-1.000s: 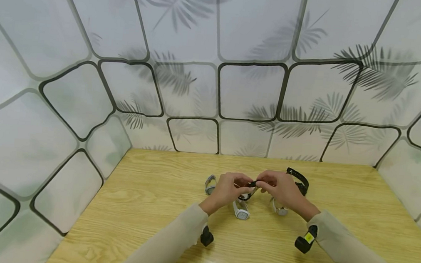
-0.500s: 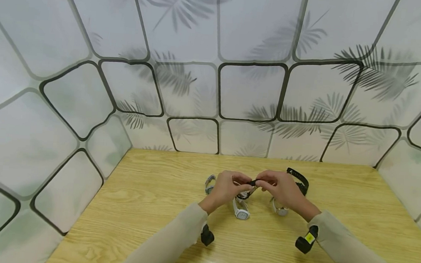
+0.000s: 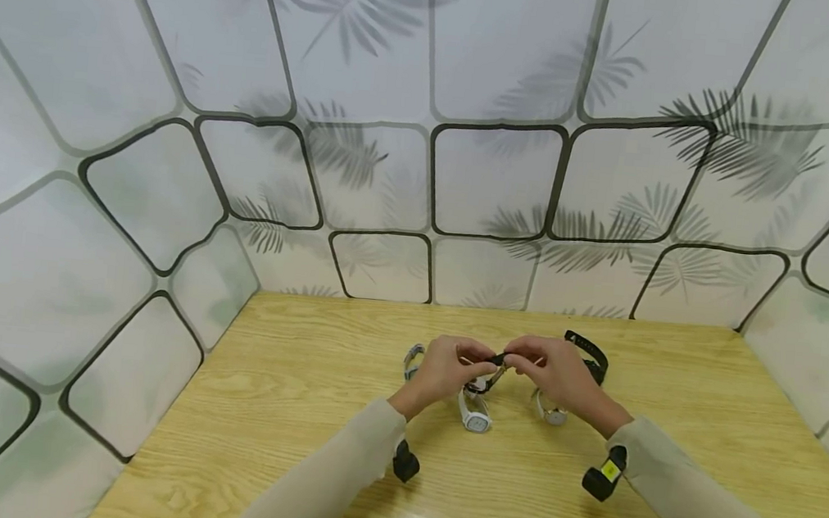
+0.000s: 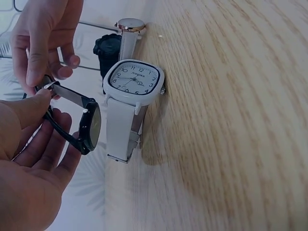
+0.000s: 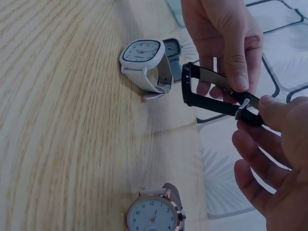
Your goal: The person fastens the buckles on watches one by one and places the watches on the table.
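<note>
A black-strapped watch hangs between both hands above the table, its strap looped and a silver buckle at the top. My left hand pinches the strap beside the buckle from the left. From the other side, my right hand pinches the strap at the buckle between thumb and fingers. Whether the strap end is through the buckle, I cannot tell. Just below the hands a white square-faced watch stands on the table with its strap closed in a loop.
On the wooden table, a grey-blue watch stands left of the left hand. A rose-gold-rimmed watch lies under the right wrist. Behind the right hand is another black watch. A patterned cloth walls the back and sides.
The left hand and forearm have shifted very slightly left. Both hands keep their pinch on the black watch strap, and the other watches have not moved.
</note>
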Demonstrator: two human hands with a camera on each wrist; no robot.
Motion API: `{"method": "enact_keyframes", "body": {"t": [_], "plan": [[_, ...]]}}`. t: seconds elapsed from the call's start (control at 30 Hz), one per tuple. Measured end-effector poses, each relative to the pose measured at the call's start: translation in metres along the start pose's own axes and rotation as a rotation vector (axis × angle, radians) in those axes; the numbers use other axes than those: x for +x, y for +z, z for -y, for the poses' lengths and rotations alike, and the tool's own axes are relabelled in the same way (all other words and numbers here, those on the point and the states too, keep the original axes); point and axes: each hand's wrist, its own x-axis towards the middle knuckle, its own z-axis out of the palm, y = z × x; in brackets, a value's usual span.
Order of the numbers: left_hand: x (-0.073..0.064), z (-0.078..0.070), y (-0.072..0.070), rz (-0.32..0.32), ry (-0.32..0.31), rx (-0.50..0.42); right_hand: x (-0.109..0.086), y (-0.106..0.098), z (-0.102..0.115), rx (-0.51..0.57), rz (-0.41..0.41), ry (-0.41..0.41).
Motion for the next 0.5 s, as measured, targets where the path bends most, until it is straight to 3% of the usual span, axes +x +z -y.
{"method": "enact_keyframes", "body": {"t": [0.23,0.5], "plan": [[-0.0008,-0.0010,-0.0007,0.015,-0.007,0.024,0.0019,0.0035,0.0053,-0.081,0.018,-0.054],[-0.0012,-0.0003,-0.0019,-0.005,-0.013,0.021,-0.0006,0.0069,0.0011,-0.011,0.013,0.037]]}}
